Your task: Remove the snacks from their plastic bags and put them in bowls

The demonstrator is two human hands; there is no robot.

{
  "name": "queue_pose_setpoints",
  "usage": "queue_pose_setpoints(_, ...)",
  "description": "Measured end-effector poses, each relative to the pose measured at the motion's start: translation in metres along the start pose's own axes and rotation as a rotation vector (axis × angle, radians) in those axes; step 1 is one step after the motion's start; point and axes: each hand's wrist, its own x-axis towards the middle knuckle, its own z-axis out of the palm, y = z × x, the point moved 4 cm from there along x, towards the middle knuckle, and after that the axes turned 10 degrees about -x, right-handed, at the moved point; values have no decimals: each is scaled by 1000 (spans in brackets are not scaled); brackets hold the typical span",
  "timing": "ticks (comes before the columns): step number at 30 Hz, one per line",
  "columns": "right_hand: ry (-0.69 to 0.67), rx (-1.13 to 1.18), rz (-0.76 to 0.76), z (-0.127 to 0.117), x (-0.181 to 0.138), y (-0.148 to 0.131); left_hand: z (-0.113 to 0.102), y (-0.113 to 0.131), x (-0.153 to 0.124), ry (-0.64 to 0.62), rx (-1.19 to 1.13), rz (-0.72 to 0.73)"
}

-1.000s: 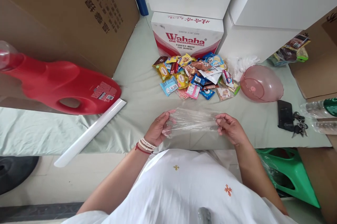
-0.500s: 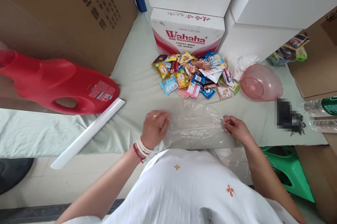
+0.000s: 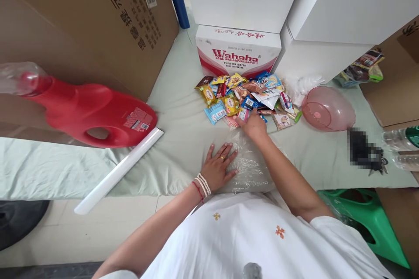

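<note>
My left hand lies flat with its fingers spread, on the left edge of a clear plastic bag on the cloth. My right hand reaches across the bag to the near side of a pile of wrapped snacks. Its thumb and fingers close around a small pink-and-white snack packet, which stays among the others. Next to that packet are a light blue packet on the left and a beige one on the right.
Behind the pile stands a Wahaba-style white and red carton marked Wahaha. A pink bowl and dark keys are on the right. At left, a red jug lies by a white tube. A green stool stands below.
My right hand has let go of the bag's right end and moved up and left to the snacks. My left hand has opened and flattened onto the bag. The view has shifted slightly.
</note>
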Motion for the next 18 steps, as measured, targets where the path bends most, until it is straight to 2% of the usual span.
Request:
queue_pose_setpoints(3, -13, -101, 28, 6, -4, -1, 0, -3, -1, 6, 13, -30)
queue_pose_setpoints(7, -35, -201, -33, -6, -16, 32, -3, -9, -2, 15, 22, -76)
queue_pose_setpoints(10, -121, -256, -60, -14, -23, 51, -9, -13, -2, 6, 27, -91)
queue_pose_setpoints(12, -134, -256, -35, -17, -24, 51, -12, -13, -2, -1, 27, -84)
queue_pose_setpoints(18, -42, -357, 49, -12, -20, 25, -12, -13, 0, 50, 32, -101)
